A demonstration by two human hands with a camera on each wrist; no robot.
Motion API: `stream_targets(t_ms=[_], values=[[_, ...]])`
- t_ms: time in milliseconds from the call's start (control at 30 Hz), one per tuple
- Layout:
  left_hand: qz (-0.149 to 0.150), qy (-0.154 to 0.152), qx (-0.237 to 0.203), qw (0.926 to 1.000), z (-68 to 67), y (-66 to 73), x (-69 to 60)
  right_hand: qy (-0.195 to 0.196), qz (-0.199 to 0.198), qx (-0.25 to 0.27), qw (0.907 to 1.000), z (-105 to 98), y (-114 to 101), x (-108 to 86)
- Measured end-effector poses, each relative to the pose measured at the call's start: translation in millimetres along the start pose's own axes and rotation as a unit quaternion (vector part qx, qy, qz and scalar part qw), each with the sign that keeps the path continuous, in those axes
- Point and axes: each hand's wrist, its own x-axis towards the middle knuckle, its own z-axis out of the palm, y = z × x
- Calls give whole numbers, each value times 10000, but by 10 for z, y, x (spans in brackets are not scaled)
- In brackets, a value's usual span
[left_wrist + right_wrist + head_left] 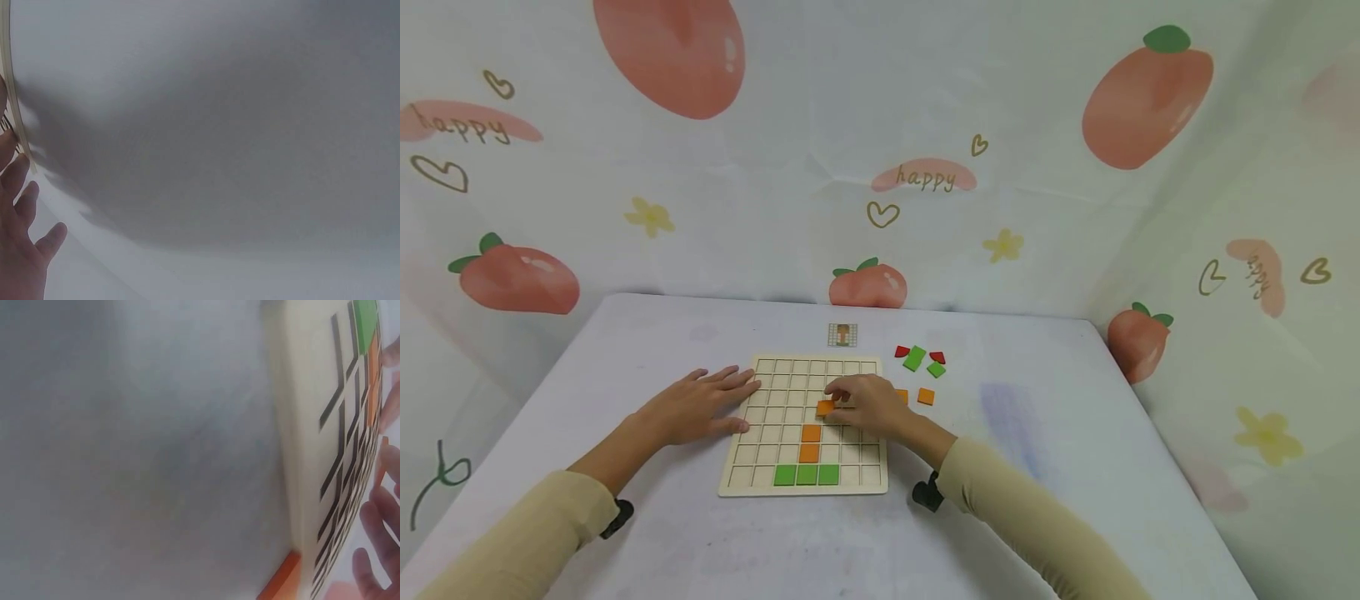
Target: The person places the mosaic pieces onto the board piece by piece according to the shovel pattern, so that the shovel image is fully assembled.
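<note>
A pale wooden grid board (767,429) lies on the table. Three green square tiles (807,475) sit in a row in its near cells, with two orange tiles (810,433) stacked in a column behind the middle one. My right hand (876,406) pinches another orange tile (825,408) above the grid, a little behind that column; the right wrist view shows this held tile (381,464) on edge between fingertips. My left hand (696,408) rests with spread fingers on the board's left edge, and its fingers (25,203) also show in the left wrist view.
Beyond the board lies a small pattern card (842,335). Right of the board are green pieces (914,358), red pieces (902,352) and a loose orange tile (927,397). Another orange tile (902,395) is partly hidden by my right hand. A printed cloth (790,183) hangs behind the white table (1037,375).
</note>
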Motion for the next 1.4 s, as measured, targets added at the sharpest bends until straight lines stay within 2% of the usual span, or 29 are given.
stream_targets(t_ms=[433, 633, 1000, 1200, 1400], values=[[5, -20, 26, 10000, 3, -17, -4, -25, -12, -187, 9998, 102, -127, 69], [10, 1, 13, 10000, 3, -27, 0, -8, 0, -266, 9996, 122, -110, 74], [39, 25, -14, 10000, 1, -23, -1, 57, -276, -567, 9980, 137, -103, 81], [45, 36, -9, 10000, 21, -31, 4, -81, -282, -375, 9989, 74, -70, 46], [31, 27, 40, 10000, 42, -42, 6, -149, 42, -96, 9998, -137, 101, -109]])
